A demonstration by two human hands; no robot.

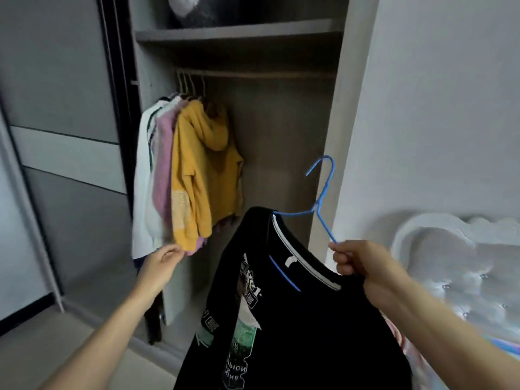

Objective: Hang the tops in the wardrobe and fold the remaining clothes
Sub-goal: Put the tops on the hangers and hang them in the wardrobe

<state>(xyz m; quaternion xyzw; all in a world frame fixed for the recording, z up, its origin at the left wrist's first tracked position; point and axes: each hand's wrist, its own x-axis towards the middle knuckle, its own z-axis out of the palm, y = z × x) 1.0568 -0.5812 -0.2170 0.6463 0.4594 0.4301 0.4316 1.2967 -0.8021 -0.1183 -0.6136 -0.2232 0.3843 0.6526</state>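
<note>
Black top [295, 333]: This is the closest thing to me. It hangs low and near, on a hanger, with its neck at the top and its printed front turned to the left.
Blue hanger [323, 198]: One arm is inside the neck of the black top. The other arm sticks out to the right. It is tipped, and the hook is up at the top with its open side to the left.
Right hand [354, 260]: I see it closed tight on the bare arm of the blue hanger and on the shoulder of the black top.
Left hand [161, 263]: It is at the bottom edge of the hung tops, fingers a bit curled. It is too blurry for me to tell if it pinches the cloth or only touches it.
Rail [267, 74]: It runs left to right, far and high in the wardrobe [337, 122]. It is well above the hook and a bit to the left of it. I think the hook has to go up and away from me to reach the bare part, right of the yellow hoodie [205, 170].
Nearer hand: The right hand is the one that has the hanger. The left hand is nearer the hung tops.
Count: One black top and one blue hanger. I can count three hung tops: a white top [142, 178], a pink top [163, 164] and the yellow hoodie. There may be more, since the hooks on the rail are blurry. Two hands.
Other things: one shelf [239, 32] above the rail, and a shiny padded bed head [464, 263] on the right.
</note>
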